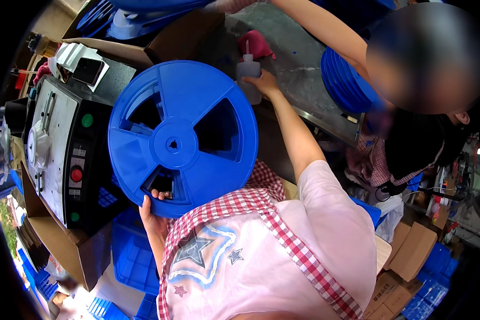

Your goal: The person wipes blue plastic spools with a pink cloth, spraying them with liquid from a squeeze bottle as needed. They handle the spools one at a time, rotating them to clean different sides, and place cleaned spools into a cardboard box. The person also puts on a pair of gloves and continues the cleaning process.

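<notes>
A large blue plastic reel (181,96) with wedge-shaped openings stands tilted up in front of my chest. My left hand (152,213) grips its lower left rim, fingertips showing through an opening and a ring on one finger. Beyond the reel, at the table's edge, my right hand (265,83) is closed around a translucent squeeze bottle (248,69) with a thin nozzle; the thumb lies across its front and the other fingers are partly hidden. A crumpled dark pink cloth (256,45) lies just behind the bottle.
A machine (58,144) with green and red buttons stands at left, a phone (88,70) behind it. Stacked blue discs (346,80) sit on the grey table (298,58). At right a co-worker's arm (325,26) reaches across. Cardboard boxes (410,250) stand lower right.
</notes>
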A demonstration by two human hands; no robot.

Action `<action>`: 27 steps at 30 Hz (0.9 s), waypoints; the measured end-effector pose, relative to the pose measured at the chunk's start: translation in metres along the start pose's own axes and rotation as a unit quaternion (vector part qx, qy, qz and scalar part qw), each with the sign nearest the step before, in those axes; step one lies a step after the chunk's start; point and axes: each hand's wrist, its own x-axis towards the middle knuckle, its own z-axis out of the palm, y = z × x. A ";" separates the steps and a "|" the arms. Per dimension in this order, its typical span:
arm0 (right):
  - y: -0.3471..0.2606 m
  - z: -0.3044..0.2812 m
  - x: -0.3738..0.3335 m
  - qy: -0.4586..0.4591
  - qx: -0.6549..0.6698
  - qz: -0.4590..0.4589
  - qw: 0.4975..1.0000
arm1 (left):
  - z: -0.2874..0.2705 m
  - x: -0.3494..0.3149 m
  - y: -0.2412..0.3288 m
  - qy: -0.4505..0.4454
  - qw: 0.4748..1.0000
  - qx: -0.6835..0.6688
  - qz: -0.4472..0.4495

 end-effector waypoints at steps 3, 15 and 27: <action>-0.002 -0.004 -0.001 -0.010 0.043 0.018 0.999 | 0.004 0.003 0.000 -0.005 1.000 -0.005 -0.004; 0.007 -0.014 -0.036 -0.029 -0.038 0.020 0.999 | 0.013 0.008 0.002 -0.019 0.999 -0.029 -0.006; 0.035 -0.091 -0.031 0.215 -0.008 -0.098 0.972 | -0.012 0.011 -0.007 0.107 0.994 -0.002 -0.025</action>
